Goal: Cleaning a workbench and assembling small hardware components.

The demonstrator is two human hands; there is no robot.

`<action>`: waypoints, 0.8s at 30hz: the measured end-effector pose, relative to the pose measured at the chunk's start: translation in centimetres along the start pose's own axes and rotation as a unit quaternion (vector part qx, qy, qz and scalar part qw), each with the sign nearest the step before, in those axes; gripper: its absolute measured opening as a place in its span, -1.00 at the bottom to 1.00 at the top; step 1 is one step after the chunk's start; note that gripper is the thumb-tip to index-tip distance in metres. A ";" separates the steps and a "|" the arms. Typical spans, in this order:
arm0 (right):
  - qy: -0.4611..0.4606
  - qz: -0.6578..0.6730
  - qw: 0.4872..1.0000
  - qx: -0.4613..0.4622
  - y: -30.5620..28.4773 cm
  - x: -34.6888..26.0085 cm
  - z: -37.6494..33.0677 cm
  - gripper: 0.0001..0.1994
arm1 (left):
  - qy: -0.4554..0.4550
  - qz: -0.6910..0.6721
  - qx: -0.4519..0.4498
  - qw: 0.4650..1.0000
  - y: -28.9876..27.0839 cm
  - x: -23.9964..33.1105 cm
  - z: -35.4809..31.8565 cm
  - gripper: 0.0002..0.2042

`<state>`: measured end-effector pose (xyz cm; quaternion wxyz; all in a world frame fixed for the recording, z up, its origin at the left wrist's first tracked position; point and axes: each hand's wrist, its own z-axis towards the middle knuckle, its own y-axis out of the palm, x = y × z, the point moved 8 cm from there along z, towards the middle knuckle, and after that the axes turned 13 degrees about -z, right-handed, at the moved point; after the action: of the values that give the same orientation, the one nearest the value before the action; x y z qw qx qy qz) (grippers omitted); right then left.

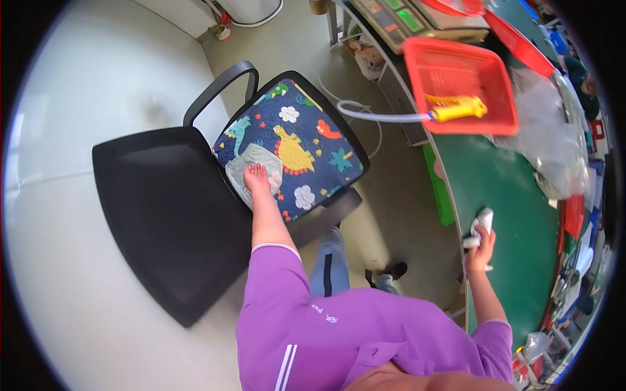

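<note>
My left hand (257, 180) is over the chair seat, its fingers closed on a pale grey cloth (239, 168). That cloth lies across the rear part of a navy seat pad (332, 173) printed with dinosaurs and flowers; whether it is a turned-over corner of the pad, I cannot tell. Beneath the pad is a black armchair (163, 208), its backrest to the left. On the right, my right hand (481, 253) grips a crumpled white cloth (484, 220) at the near edge of the green-topped table (515, 247). Its fingers partly cover the cloth.
A red plastic basket (417, 58) sits on the table, with a yellow-handled tool (460, 109) across it and a pale hose (385, 117) trailing off the edge. Behind are a scale (391, 26) and clear plastic bags (544, 137). A chair armrest (218, 91) rises beyond the seat.
</note>
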<state>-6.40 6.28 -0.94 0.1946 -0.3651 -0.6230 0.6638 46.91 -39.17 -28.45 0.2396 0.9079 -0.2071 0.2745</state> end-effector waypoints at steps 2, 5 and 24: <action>-0.007 -0.029 1.000 -0.004 -0.1 0.1 -0.1 -0.69 | 0.024 0.030 -0.031 0.999 4.3 -3.0 2.2 -0.58; -0.011 -0.039 0.999 -0.027 0.5 0.2 0.0 -0.69 | 0.068 0.066 -0.072 0.993 8.7 -4.5 6.7 -0.58; 0.003 -0.105 0.994 -0.021 1.9 2.3 -0.6 -0.76 | -0.037 -0.035 -0.163 0.985 4.7 -9.1 8.5 -0.84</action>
<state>-7.04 8.04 -3.34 0.2575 -0.3039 -0.6711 0.6253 40.99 -45.40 -38.64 0.3864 0.8729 -0.2256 0.1946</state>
